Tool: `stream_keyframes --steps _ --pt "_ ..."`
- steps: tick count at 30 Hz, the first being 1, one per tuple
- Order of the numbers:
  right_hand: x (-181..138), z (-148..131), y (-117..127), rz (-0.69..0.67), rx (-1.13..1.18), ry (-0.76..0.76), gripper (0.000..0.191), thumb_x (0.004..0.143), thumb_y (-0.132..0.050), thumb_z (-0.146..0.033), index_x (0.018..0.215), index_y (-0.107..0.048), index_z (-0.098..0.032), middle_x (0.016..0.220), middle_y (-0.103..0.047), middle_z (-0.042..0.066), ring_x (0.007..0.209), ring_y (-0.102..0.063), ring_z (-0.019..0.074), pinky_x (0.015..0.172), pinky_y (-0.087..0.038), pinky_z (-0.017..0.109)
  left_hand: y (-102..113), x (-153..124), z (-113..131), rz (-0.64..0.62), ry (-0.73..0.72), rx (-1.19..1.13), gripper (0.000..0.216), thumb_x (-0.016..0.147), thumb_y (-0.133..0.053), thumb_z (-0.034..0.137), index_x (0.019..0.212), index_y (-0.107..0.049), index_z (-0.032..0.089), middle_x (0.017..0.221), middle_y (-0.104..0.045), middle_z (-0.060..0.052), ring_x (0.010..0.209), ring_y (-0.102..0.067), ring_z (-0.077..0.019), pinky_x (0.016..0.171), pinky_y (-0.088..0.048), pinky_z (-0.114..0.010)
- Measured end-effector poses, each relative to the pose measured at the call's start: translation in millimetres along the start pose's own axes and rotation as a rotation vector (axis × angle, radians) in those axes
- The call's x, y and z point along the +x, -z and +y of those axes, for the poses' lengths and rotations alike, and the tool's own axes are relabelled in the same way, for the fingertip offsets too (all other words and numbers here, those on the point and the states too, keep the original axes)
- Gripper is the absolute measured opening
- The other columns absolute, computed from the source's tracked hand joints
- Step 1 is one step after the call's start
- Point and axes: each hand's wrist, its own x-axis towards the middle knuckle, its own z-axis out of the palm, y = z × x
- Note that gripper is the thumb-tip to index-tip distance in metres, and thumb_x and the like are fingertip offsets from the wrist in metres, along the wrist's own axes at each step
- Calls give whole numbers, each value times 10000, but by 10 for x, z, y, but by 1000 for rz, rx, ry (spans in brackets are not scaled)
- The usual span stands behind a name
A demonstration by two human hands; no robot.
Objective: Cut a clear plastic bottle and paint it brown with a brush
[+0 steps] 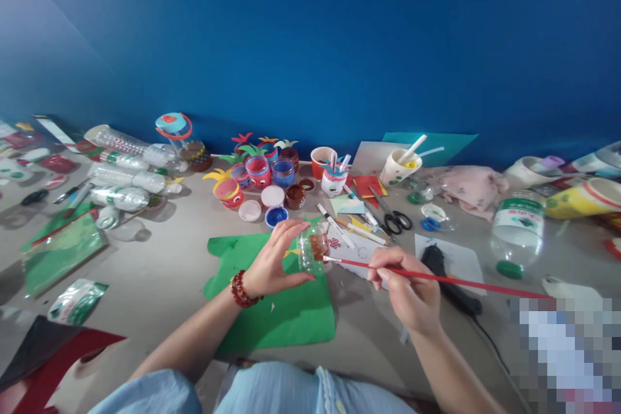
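Observation:
My left hand [274, 262], with a red bead bracelet on the wrist, is closed round a small clear plastic cup [310, 249] held above a green paper sheet [276, 310]. The cup has brown paint on part of it. My right hand [407, 288] pinches a long red paintbrush [436, 277], and the brush tip touches the brown patch on the cup.
Small paint pots [274, 196] and painted cups with paper leaves [257, 168] stand behind the green sheet. Clear plastic bottles [123, 162] lie at the left. Scissors [392, 217], markers, a black glue gun [439, 268] and a large bottle [517, 229] are at the right. A blue wall rises behind.

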Motion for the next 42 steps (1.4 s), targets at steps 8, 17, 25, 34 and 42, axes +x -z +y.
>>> stream_keyframes --steps 8,17,25,34,42 --pt "18 24 36 47 7 -8 150 882 -568 -122 845 -690 -200 695 -647 5 571 -553 123 491 -414 232 -16 -15 -19 1 -8 -13 939 755 -800 473 1509 -290 243 1427 -481 -180 1327 -459 -364 1105 -402 -585" --pt "24 -17 12 86 69 76 172 856 -559 -101 828 -694 -204 656 -632 2 576 -540 128 482 -389 237 -34 -14 -29 11 -2 -29 937 746 -810 473 1498 -301 244 1425 -483 -184 1336 -456 -368 1110 -396 -600" --pt "30 34 53 99 51 33 173 854 -559 -95 810 -689 -201 660 -637 0 559 -534 115 477 -389 226 -26 -10 3 27 11 -44 905 756 -798 483 1489 -325 241 1408 -498 -177 1322 -468 -359 1101 -411 -582" --pt "17 28 8 105 82 17 162 845 -572 -106 818 -701 -201 662 -642 6 562 -551 125 469 -394 226 -33 -9 -2 34 8 -53 915 743 -801 505 1482 -332 238 1402 -505 -173 1324 -462 -354 1102 -413 -566" --pt "71 22 56 171 92 118 184 819 -554 -87 781 -694 -201 618 -614 -9 548 -524 115 471 -385 224 -36 -11 -11 47 6 -66 897 754 -792 503 1479 -330 246 1407 -501 -176 1329 -464 -355 1104 -413 -569"
